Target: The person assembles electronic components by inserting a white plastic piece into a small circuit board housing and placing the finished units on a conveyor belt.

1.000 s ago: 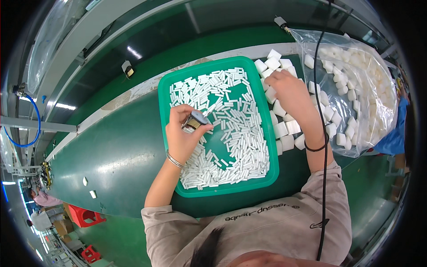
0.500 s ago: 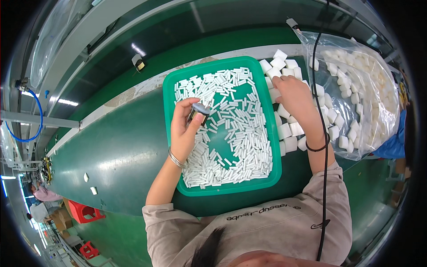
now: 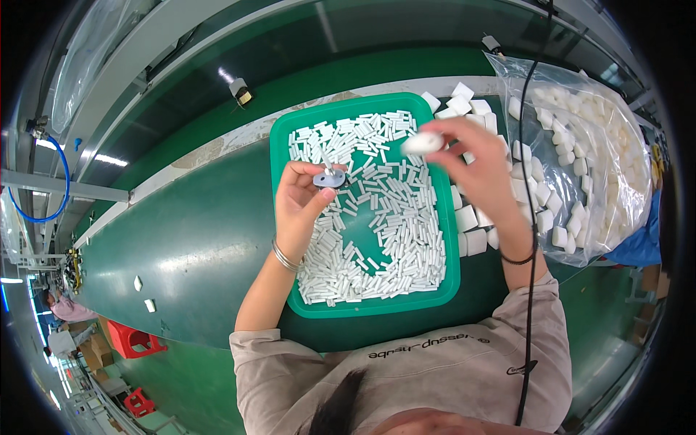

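Observation:
Over the green tray (image 3: 451, 275), my left hand (image 3: 296, 210) grips a small motor (image 3: 330, 180) with a grey metal top. A thin white stick stands up from the motor's top. My right hand (image 3: 475, 163), blurred by motion, pinches a white block (image 3: 422, 143) above the tray's right side. Beneath both hands, short white tubes (image 3: 406, 235) are heaped in the tray. Several white blocks (image 3: 475, 241) are gathered beside the tray on the right.
A clear plastic bag (image 3: 616, 159) of white blocks lies at the right. Another motor (image 3: 240, 91) rests beyond the table's far edge, and a further one (image 3: 491, 43) is farther right. A black cable (image 3: 533, 290) hangs across the view. Two small white pieces (image 3: 150, 305) lie left.
My right hand has come left from the block pile with a white block in its fingers. The motor in my left hand has been tilted, showing its top. Motors beyond the table have shifted right.

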A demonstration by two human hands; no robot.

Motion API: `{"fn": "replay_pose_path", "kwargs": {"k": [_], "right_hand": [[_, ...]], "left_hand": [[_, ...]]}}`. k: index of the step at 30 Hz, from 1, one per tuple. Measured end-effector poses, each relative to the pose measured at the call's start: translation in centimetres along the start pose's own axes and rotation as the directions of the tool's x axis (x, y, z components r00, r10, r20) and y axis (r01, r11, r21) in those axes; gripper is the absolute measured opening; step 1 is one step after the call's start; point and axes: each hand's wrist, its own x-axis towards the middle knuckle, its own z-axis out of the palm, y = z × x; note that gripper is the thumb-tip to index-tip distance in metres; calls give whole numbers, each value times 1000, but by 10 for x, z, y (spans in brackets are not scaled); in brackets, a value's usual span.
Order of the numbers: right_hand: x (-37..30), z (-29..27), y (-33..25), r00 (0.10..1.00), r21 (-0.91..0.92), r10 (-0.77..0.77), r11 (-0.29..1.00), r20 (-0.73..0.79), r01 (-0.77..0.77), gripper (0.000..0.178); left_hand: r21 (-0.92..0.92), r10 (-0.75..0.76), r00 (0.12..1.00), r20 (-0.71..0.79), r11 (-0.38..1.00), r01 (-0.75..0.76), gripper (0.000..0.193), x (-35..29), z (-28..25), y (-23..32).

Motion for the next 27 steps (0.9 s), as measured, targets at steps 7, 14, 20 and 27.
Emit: {"fn": "replay_pose_path", "kwargs": {"k": [7, 14, 20, 27], "right_hand": [[-28, 62, 12, 991, 484, 134, 868, -13, -111, 19], [-36, 66, 17, 981, 538, 195, 828, -13, -158, 19], [-34, 69, 12, 994, 533, 108, 840, 11, -98, 40], [-41, 72, 18, 995, 343, -63, 935, -80, 87, 37]], "left_hand": [[204, 79, 994, 72, 975, -92, 29, -6, 13, -3], [352, 98, 992, 76, 928, -119, 34, -7, 13, -2], [352, 49, 996, 76, 933, -73, 34, -6, 10, -5], [360, -4, 994, 111, 932, -37, 34, -7, 8, -7]]}}
